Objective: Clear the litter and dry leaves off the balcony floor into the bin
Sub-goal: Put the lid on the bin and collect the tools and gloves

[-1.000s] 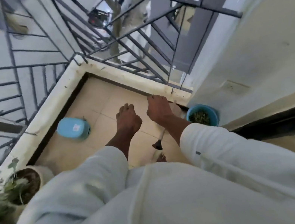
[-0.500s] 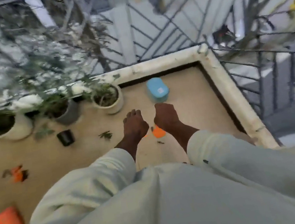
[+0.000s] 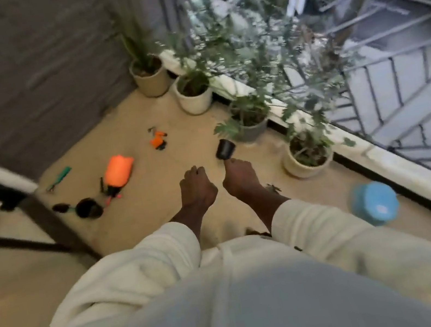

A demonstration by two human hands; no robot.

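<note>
While both hands (image 3: 219, 184) hover curled, blue bin (image 3: 374, 203) right, apart from fingers (image 3: 195, 171)

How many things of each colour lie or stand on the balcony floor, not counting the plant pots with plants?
Orange: 2, sprayer and small tool
Black: 2, empty pots
Green: 1, hand rake
Blue: 1, bin
Total: 6

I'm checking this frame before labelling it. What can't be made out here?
- Left hand and right hand, head view: seen from the back, fingers curled away; whether they hold anything is hidden.
- Small orange item: motion blur, too small to identify.
- Blue container: blurred; open or lidded is unclear.
- Floor near the feet: covered by the pale sleeves and torso.
</note>
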